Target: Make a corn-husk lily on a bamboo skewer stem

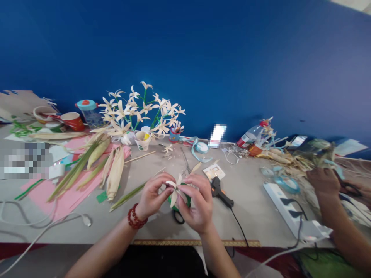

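Observation:
In the middle of the view, a cream flower [175,188] with narrow petals, which looks made of corn husk, is held between both hands. My left hand [153,194] pinches a petal on its left side between thumb and fingertips. My right hand [199,202] has its thumb and fingers closed on the flower's right side. Just behind and under the flower is a roll of green tape [187,195], partly hidden by my fingers. Dark scissor handles [179,217] show on the table below. A black glue gun [222,194] lies right of my right hand.
Cups of finished husk flowers [142,141] stand at the back wall. Corn husks [116,173] and pink paper [43,197] cover the left. At right lie a power strip [290,210], a plastic bottle [249,136] and a ribbon roll [286,184]. Another person's hand [324,184] works at far right.

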The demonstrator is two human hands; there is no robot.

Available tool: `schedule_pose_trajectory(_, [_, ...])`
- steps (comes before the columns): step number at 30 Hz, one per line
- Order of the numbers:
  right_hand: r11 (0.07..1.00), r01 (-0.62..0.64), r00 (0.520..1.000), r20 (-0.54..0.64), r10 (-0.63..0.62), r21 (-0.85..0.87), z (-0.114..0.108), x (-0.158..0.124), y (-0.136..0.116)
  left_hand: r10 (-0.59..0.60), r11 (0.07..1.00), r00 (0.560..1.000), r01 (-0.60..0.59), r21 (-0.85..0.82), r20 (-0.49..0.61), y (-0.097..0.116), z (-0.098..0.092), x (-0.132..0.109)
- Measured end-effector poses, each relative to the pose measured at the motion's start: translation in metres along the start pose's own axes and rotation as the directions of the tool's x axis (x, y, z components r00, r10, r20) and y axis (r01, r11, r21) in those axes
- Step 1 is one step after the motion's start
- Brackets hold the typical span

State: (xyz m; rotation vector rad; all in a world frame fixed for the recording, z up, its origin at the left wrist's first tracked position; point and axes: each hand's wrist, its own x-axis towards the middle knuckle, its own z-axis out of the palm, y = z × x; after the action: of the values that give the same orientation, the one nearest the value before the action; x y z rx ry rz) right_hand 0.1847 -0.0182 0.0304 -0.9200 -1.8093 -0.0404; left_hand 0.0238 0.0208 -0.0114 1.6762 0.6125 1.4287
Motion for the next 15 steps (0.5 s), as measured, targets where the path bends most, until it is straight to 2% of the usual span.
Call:
schedule_pose_trajectory(10, [1.000, 0.005, 1.000, -0.024, -0.004, 0.026, 0.0010, 0.0016, -0.0014, -0.045, 0.997, 0.999, 0.044, -0.057, -0.011, 0.0007, 0.0002, -0.0006])
schedule_pose_trajectory(13, [0.997, -0.055, 0.997, -0.052, 0.058, 0.051, 0.0013, -0.0015, -0.0009, -0.170, 0.965, 0.985, 0.160, -0.207, -0.027, -0.0012, 0.0018, -0.0020])
schedule_pose_trajectory(15, [0.985, -0.138, 0.988, -0.051, 0.143, 0.104, 0.0021, -0.0049, 0.0003, -0.311, 0.879, 0.950, 0.283, -0.384, -0.011, -0.0035, 0.0042, -0.0029])
